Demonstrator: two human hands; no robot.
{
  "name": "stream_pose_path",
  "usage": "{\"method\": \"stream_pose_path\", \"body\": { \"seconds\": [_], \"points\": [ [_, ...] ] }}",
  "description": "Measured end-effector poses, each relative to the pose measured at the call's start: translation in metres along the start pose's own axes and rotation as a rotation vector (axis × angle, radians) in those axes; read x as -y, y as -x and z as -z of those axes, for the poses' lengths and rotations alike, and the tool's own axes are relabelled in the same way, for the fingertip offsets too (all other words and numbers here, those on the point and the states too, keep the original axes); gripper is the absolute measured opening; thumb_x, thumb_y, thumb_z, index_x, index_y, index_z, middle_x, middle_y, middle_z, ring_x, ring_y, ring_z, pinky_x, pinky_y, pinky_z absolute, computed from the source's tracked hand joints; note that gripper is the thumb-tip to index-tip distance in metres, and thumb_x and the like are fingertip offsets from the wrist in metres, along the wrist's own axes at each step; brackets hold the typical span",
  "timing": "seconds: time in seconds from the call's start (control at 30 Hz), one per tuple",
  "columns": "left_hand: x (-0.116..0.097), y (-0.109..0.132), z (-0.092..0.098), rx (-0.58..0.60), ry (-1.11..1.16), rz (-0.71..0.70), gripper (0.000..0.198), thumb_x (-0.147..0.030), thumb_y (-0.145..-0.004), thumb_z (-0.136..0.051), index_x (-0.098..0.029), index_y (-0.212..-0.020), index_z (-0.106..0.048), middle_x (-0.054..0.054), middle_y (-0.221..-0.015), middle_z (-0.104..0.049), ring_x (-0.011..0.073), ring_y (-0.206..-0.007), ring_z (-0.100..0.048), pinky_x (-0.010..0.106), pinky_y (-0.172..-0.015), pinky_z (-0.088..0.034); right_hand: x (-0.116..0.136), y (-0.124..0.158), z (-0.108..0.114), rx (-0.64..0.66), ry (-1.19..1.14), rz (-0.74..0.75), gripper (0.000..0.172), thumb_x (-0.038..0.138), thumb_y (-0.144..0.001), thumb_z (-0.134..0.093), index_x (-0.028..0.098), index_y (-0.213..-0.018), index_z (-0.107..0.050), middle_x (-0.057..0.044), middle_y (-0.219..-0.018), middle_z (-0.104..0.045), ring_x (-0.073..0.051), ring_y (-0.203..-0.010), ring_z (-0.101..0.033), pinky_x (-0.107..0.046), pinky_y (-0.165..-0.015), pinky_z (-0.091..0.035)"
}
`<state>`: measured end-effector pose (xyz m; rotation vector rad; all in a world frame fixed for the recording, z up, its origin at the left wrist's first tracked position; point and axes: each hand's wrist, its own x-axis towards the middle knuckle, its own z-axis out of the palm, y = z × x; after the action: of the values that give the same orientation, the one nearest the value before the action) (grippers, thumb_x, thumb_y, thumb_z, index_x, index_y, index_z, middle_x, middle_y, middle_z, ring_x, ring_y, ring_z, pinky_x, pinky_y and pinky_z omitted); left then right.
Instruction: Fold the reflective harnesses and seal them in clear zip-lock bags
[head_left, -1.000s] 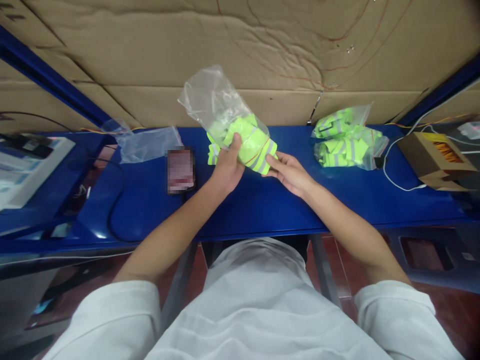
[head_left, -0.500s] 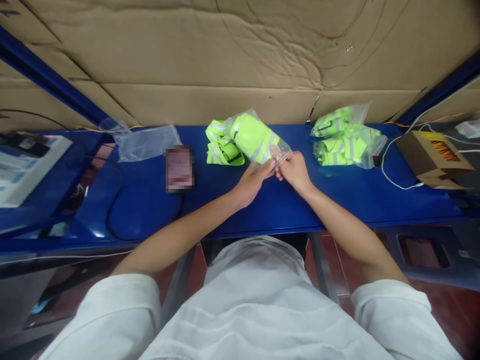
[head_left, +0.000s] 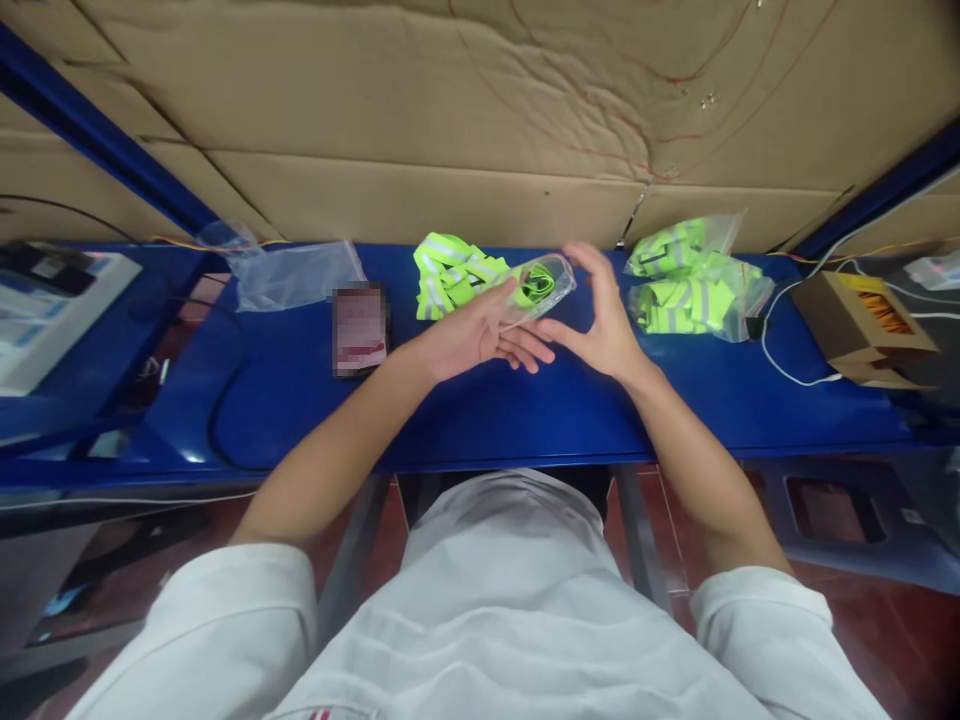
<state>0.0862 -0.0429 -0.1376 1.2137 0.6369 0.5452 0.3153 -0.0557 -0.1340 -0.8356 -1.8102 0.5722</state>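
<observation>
My left hand (head_left: 480, 335) holds a clear plastic bag (head_left: 551, 290) with rolled fluorescent yellow-green fabric inside. Its thumb lies along the bag, and its fingers stretch out underneath. At the bag's right end, my right hand (head_left: 600, 320) has thumb and fingers spread wide; whether a fingertip touches the plastic I cannot tell. Behind the left hand, loose yellow-green reflective fabric (head_left: 446, 270) with silver stripes lies on the blue table (head_left: 525, 425), partly covered by the hand and bag.
Filled bags of reflective fabric (head_left: 682, 300) lie to the right, beside an open cardboard box (head_left: 847, 320) and a white cable (head_left: 769, 335). Toward the left are a flat clear bag (head_left: 300, 275), a blurred-out dark-edged object (head_left: 360, 330) and a white box (head_left: 67, 320). Cardboard (head_left: 375, 120) lines the back.
The filled bag has turned from standing up and away to tilting on my left hand, its end toward the right. My right hand has let go of its edge and spread its fingers.
</observation>
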Motion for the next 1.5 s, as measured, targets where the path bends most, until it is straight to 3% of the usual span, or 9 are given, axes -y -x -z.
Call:
{"method": "stream_pose_path", "body": {
  "seconds": [0.13,0.3,0.4,0.47,0.57,0.67,0.8,1.03,1.5],
  "points": [
    [-0.021,0.023,0.013,0.094,-0.106,-0.055,0.100,-0.110,-0.075,-0.035,-0.025,-0.092,-0.083,0.010,-0.069,-0.076,0.0287,-0.069,-0.078,0.035,-0.061,-0.060,0.000,-0.001,0.001,0.150,-0.256,-0.120,0.060,0.056,-0.087,-0.088,0.030,-0.135,-0.063,-0.006,-0.137,-0.070,-0.028,-0.126,-0.068,-0.042,-0.106,-0.054],
    [-0.022,0.034,0.030,-0.351,-0.253,-0.452,0.086,-0.103,-0.083,-0.044,-0.023,-0.068,-0.072,0.004,-0.050,-0.057,0.0162,-0.046,-0.057,0.029,-0.045,-0.041,-0.003,-0.001,-0.003,0.027,-0.240,-0.235,0.056,0.073,-0.078,-0.088,0.027,-0.100,-0.067,-0.003,-0.100,-0.074,-0.022,-0.090,-0.069,-0.039,-0.089,-0.058],
    [-0.007,0.026,0.035,-0.543,-0.258,-0.796,0.058,-0.074,-0.069,-0.095,-0.032,-0.105,-0.078,0.000,-0.082,-0.072,0.0147,-0.075,-0.068,0.029,-0.067,-0.053,0.000,-0.001,-0.004,0.036,-0.210,-0.243,0.057,0.078,-0.083,-0.081,0.026,-0.101,-0.070,-0.004,-0.105,-0.077,-0.023,-0.095,-0.071,-0.039,-0.090,-0.059],
    [0.004,0.021,0.030,-0.424,-0.261,-0.729,0.080,-0.060,-0.062,-0.105,-0.036,-0.132,-0.073,0.003,-0.120,-0.077,0.0242,-0.114,-0.072,0.037,-0.097,-0.059,0.003,0.000,-0.005,0.068,-0.209,-0.229,0.055,0.078,-0.092,-0.072,0.026,-0.111,-0.075,-0.005,-0.112,-0.078,-0.025,-0.103,-0.072,-0.041,-0.097,-0.059],
    [0.014,0.018,0.016,-0.420,-0.238,-0.606,0.052,-0.051,-0.079,-0.096,-0.029,-0.124,-0.081,0.007,-0.136,-0.075,0.0303,-0.134,-0.067,0.045,-0.118,-0.051,0.005,0.001,-0.005,0.089,-0.213,-0.203,0.052,0.073,-0.101,-0.064,0.027,-0.121,-0.078,-0.005,-0.123,-0.077,-0.025,-0.113,-0.072,-0.042,-0.105,-0.057],
    [0.016,0.019,0.006,-0.501,-0.186,-0.588,0.032,-0.042,-0.084,-0.094,-0.025,-0.109,-0.086,0.006,-0.130,-0.078,0.0289,-0.130,-0.069,0.042,-0.119,-0.050,0.003,-0.001,-0.004,-0.043,-0.182,-0.231,0.050,0.075,-0.094,-0.072,0.026,-0.105,-0.077,-0.004,-0.106,-0.077,-0.023,-0.098,-0.072,-0.041,-0.094,-0.060],
    [0.012,0.022,0.006,-0.485,-0.057,-0.522,0.041,-0.048,-0.079,-0.097,-0.025,-0.111,-0.087,0.005,-0.124,-0.081,0.0298,-0.126,-0.072,0.042,-0.116,-0.054,-0.001,-0.002,-0.001,-0.142,-0.147,-0.256,0.053,0.077,-0.087,-0.078,0.025,-0.087,-0.069,-0.002,-0.082,-0.067,-0.019,-0.078,-0.065,-0.039,-0.080,-0.058],
    [0.020,0.017,0.010,-0.563,-0.030,-0.520,0.052,-0.072,-0.084,-0.084,-0.021,-0.096,-0.086,0.005,-0.094,-0.079,0.0252,-0.103,-0.077,0.037,-0.095,-0.062,0.001,0.002,0.001,-0.104,-0.130,-0.169,0.045,0.068,-0.097,-0.073,0.024,-0.092,-0.070,-0.002,-0.085,-0.063,-0.017,-0.077,-0.061,-0.038,-0.081,-0.055],
    [0.024,0.012,0.009,-0.569,-0.032,-0.575,0.043,-0.063,-0.088,-0.086,-0.023,-0.102,-0.087,0.005,-0.102,-0.081,0.0269,-0.116,-0.076,0.039,-0.111,-0.058,0.002,0.001,0.002,-0.048,-0.094,-0.152,0.045,0.069,-0.095,-0.074,0.024,-0.092,-0.072,-0.002,-0.087,-0.066,-0.016,-0.078,-0.060,-0.036,-0.079,-0.055]
  ]
}}
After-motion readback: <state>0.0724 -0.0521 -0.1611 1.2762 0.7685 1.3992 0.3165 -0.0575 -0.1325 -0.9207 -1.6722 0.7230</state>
